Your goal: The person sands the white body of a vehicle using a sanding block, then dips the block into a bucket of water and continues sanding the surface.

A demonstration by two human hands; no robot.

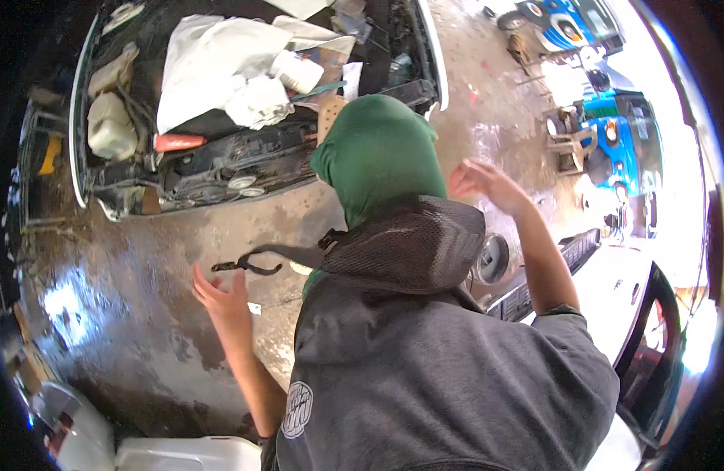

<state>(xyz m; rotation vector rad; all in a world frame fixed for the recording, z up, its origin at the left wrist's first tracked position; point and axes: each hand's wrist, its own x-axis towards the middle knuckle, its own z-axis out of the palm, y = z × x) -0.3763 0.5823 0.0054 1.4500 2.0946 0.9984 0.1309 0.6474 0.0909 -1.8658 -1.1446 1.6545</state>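
Note:
My left hand (223, 292) is raised above the floor with its thumb and fingers apart. The black strap (287, 253) of a mesh waist bag (413, 247) hangs loose toward it. The buckle (227, 267) at the strap's end lies right by the fingertips, and no grip on it shows. My right hand (485, 184) is in the air beside my green trouser leg (385, 153), its fingers loosely bent and apart with nothing in them. The bag rests against my lap, below the hem of my dark shirt (440, 377). A tan perforated shoe (328, 114) shows past my knee.
Ahead is a vehicle's open front bay (228, 161) bearing a white cloth (209, 59), a white bottle (298, 72), a pale plastic tank (111, 125) and a red object (179, 142). A round lamp (491, 259) and white car panel (609, 286) stand right. Blue vehicles (613, 149) are farther off.

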